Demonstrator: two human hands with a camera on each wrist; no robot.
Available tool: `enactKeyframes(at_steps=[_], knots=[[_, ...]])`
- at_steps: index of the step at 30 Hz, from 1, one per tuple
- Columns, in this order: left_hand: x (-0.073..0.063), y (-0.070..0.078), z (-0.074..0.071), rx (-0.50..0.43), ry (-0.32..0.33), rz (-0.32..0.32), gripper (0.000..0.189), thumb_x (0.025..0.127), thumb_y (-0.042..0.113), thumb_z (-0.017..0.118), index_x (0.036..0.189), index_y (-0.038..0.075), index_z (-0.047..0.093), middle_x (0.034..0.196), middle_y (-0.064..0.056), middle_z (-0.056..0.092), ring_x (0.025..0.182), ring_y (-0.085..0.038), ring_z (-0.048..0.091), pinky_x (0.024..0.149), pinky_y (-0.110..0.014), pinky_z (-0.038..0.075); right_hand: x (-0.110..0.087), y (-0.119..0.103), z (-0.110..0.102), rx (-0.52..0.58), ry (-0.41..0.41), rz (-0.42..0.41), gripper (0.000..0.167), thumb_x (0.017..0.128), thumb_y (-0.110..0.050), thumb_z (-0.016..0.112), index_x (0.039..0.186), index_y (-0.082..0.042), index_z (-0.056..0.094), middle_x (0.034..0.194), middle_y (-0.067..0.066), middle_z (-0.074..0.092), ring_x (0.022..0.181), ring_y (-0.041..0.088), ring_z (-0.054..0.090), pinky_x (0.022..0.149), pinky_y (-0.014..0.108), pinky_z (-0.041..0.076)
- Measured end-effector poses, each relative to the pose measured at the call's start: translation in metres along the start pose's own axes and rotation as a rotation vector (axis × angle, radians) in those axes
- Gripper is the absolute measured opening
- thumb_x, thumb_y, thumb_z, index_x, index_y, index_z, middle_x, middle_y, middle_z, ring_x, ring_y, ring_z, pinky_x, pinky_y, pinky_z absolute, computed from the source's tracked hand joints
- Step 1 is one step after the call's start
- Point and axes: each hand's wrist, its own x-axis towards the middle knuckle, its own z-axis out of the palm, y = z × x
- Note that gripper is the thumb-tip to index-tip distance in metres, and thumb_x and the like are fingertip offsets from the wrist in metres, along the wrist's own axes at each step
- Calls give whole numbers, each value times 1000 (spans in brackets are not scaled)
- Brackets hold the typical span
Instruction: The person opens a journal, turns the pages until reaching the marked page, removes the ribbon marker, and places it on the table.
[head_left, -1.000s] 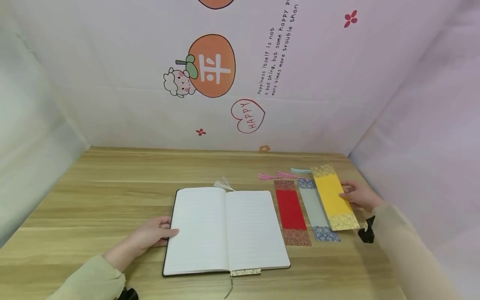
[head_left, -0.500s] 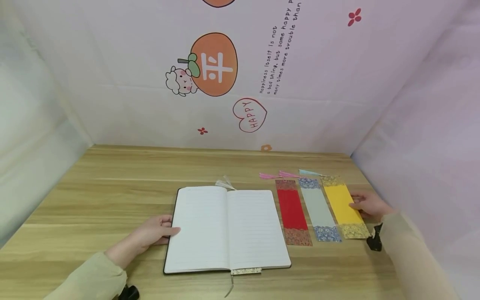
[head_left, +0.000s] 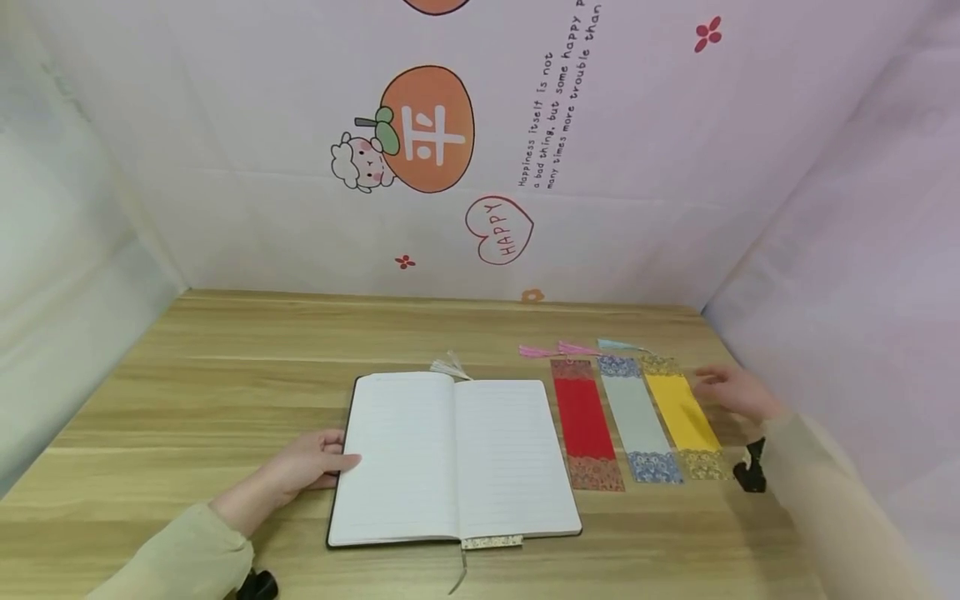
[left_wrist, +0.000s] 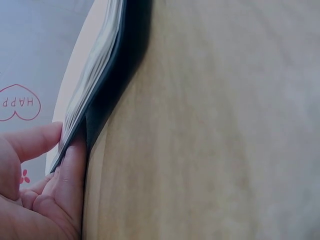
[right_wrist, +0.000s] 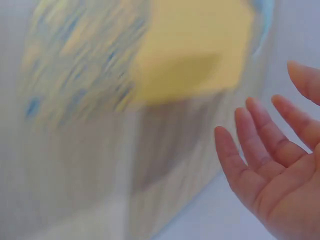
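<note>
An open notebook [head_left: 405,467] with a black cover lies on the table. My left hand [head_left: 307,462] grips its left edge, thumb on the page; in the left wrist view, the fingers [left_wrist: 72,180] reach under the black cover [left_wrist: 122,70]. To the right lie three tasselled bookmarks side by side: red [head_left: 583,421], pale grey with blue lace-patterned ends [head_left: 636,417], and yellow [head_left: 684,417]. Just right of the yellow bookmark is my right hand [head_left: 735,392], holding nothing, its fingers spread apart in the right wrist view.
A white tassel [head_left: 452,367] shows above the notebook. At its lower edge a patterned bookmark end [head_left: 492,542] and a thin ribbon [head_left: 461,571] stick out. Printed cloth [head_left: 300,233] hangs behind the wooden table [head_left: 225,358], with more cloth at both sides.
My right hand lowered the yellow bookmark to the table beside the grey one, then let go and lifted slightly away. The left hand has kept its hold on the notebook.
</note>
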Motion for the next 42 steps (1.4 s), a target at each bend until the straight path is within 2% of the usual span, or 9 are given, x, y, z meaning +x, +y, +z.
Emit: enactKeyframes(at_steps=[3, 8, 13, 18, 22, 29, 33, 38, 42], knots=[[-1, 0, -1, 6, 2, -2, 48, 88, 12, 65, 126, -11, 47, 115, -17, 66, 81, -6, 60, 67, -24, 53, 4, -27, 12, -11, -3, -107, 51, 98, -20, 50, 133, 15, 39, 124, 37, 50, 110, 47, 53, 86, 51, 50], [-1, 1, -2, 8, 0, -2, 50, 89, 13, 65, 127, -12, 45, 119, -20, 63, 82, -7, 60, 68, -24, 53, 13, -79, 52, -59, -35, -214, 49, 93, -22, 59, 130, 8, 48, 122, 28, 56, 111, 41, 54, 89, 50, 49], [-1, 2, -1, 9, -2, -1, 50, 89, 12, 64, 128, -12, 45, 119, -20, 63, 83, -7, 60, 68, -24, 53, 19, -127, 93, -201, -62, -320, 59, 87, -27, 68, 134, 2, 48, 136, 23, 49, 124, 41, 44, 100, 55, 40], [0, 2, 0, 12, 3, -10, 48, 89, 13, 64, 127, -11, 46, 116, -18, 65, 82, -7, 59, 68, -25, 53, 26, -156, 116, -289, -87, -376, 73, 81, -37, 73, 138, -2, 44, 145, 24, 39, 135, 44, 28, 107, 60, 28], [0, 0, 0, 8, 4, -15, 49, 89, 13, 65, 128, -11, 45, 116, -17, 65, 83, -7, 60, 68, -25, 53, 34, -168, 124, -318, -144, -356, 80, 77, -37, 77, 140, -4, 41, 144, 22, 38, 134, 45, 26, 105, 61, 29], [1, 0, 0, 6, 4, -17, 51, 89, 13, 65, 129, -12, 44, 118, -19, 64, 83, -7, 60, 68, -25, 53, 44, -175, 127, -401, -206, -281, 88, 73, -35, 81, 143, -5, 38, 147, 22, 34, 136, 46, 21, 108, 64, 21], [0, 1, 0, 4, 3, -17, 52, 89, 13, 65, 129, -12, 44, 118, -19, 64, 82, -7, 60, 67, -24, 53, 46, -180, 127, -405, -220, -251, 86, 71, -34, 82, 142, -8, 41, 146, 20, 36, 135, 43, 21, 107, 62, 26], [0, 1, 0, 2, -3, -10, 51, 89, 12, 65, 129, -12, 45, 116, -18, 65, 81, -7, 61, 66, -24, 53, 44, -183, 131, -419, -177, -233, 84, 69, -32, 84, 140, -11, 44, 145, 16, 40, 134, 40, 24, 105, 58, 32], [-1, 1, 0, 4, -6, -8, 50, 89, 12, 64, 128, -12, 45, 116, -17, 65, 82, -7, 61, 67, -24, 53, 39, -184, 135, -472, -110, -261, 83, 68, -34, 84, 138, -8, 47, 141, 16, 44, 132, 39, 29, 105, 54, 34]])
